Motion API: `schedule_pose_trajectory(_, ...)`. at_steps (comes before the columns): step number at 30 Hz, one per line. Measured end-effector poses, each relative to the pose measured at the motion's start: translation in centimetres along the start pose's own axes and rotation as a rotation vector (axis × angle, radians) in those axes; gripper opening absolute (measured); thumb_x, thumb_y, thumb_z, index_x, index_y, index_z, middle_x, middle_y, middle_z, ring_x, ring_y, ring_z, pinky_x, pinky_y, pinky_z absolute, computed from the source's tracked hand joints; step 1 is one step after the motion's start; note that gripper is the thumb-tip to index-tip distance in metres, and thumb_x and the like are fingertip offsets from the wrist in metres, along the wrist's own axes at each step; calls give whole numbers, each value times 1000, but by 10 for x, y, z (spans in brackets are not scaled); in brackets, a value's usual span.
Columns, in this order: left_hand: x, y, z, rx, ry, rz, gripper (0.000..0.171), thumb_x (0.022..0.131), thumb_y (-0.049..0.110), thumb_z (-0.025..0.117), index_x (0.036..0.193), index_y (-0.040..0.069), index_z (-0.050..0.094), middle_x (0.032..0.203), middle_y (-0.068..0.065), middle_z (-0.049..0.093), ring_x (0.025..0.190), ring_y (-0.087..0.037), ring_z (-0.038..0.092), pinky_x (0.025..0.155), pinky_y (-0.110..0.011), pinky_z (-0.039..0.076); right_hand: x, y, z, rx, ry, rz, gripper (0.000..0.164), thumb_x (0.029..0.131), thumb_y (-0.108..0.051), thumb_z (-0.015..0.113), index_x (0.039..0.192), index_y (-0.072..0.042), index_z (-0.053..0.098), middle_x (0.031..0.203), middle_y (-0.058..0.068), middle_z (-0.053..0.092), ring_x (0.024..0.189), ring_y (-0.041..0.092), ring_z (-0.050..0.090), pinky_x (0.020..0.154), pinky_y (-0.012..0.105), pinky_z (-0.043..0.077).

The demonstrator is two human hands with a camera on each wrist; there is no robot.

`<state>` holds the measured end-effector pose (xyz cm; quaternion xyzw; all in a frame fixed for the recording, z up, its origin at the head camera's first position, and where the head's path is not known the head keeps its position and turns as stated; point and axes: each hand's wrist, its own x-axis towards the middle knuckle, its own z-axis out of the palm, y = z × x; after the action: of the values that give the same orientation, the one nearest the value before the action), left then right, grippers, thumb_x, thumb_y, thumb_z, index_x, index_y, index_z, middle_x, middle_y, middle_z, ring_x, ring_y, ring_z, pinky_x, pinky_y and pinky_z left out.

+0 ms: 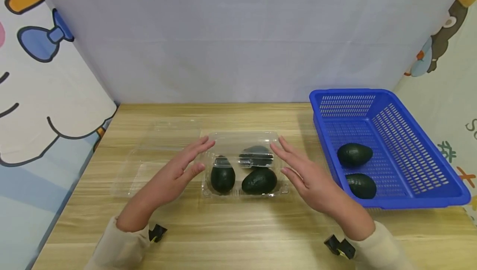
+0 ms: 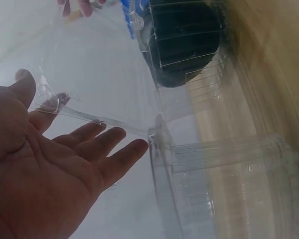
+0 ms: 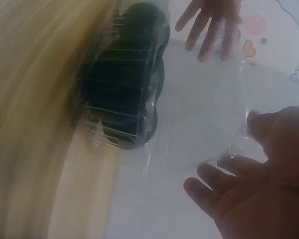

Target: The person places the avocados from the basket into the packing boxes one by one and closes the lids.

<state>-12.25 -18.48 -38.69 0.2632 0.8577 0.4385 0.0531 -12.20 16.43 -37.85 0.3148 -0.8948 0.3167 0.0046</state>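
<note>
A clear plastic clamshell box [image 1: 238, 194] sits mid-table, its lid [image 1: 242, 138] tilted up from the back. Inside are three dark green avocados: one upright-lying avocado [image 1: 222, 177] at left, another avocado [image 1: 259, 181] at front right, and a third avocado [image 1: 257, 156] behind, seen through the lid. My left hand [image 1: 173, 181] is at the lid's left side, fingers extended and thumb apart, fingertips right at its edge in the left wrist view. On the opposite side, my right hand [image 1: 311, 179] mirrors it, with fingertips close to the lid's corner [image 3: 234, 149].
At right stands a blue perforated basket [image 1: 421, 202], holding an avocado [image 1: 355, 155] and a second avocado [image 1: 362, 186]. Another clear clamshell [image 1: 149, 170] lies opened out at left, partly behind my left arm. A pale cloth wall [image 1: 231, 54] rises behind the table.
</note>
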Motion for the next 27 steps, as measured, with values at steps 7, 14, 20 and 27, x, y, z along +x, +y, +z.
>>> schedule_pose_trajectory(7, -6, -5, 4, 49, -12, 29, 53, 101, 25, 49, 151, 29, 31, 159, 1, 13, 144, -22, 11, 106, -59, 26, -8, -1, 10, -42, 30, -35, 59, 99, -11, 53, 151, -29, 32, 158, 4, 18, 119, 26, 53, 79, 35, 53)
schedule_pose_trajectory(14, -10, -7, 9, 123, -7, 33, 57, 98, 25, 56, 148, 36, 33, 158, 4, 14, 144, -21, 14, 104, -57, 32, -16, 3, 22, -79, 106, -83, 61, 92, -4, 62, 146, -24, 44, 157, 1, 21, 115, 24, 56, 72, 30, 54)
schedule_pose_trajectory(20, -16, -9, 18, 155, 17, 54, 60, 92, 21, 64, 147, 31, 40, 158, 4, 15, 142, -21, 22, 101, -52, 38, -22, 9, 30, -96, 147, -154, 60, 91, -3, 63, 144, -24, 46, 156, 7, 24, 125, 31, 48, 85, 39, 52)
schedule_pose_trajectory(27, -21, -14, 25, 194, 26, 59, 60, 91, 28, 65, 145, 33, 42, 158, 8, 12, 142, -17, 22, 99, -46, 42, -26, 14, 39, -117, 195, -232, 54, 89, -6, 64, 139, -20, 53, 153, 13, 30, 128, 34, 44, 94, 43, 46)
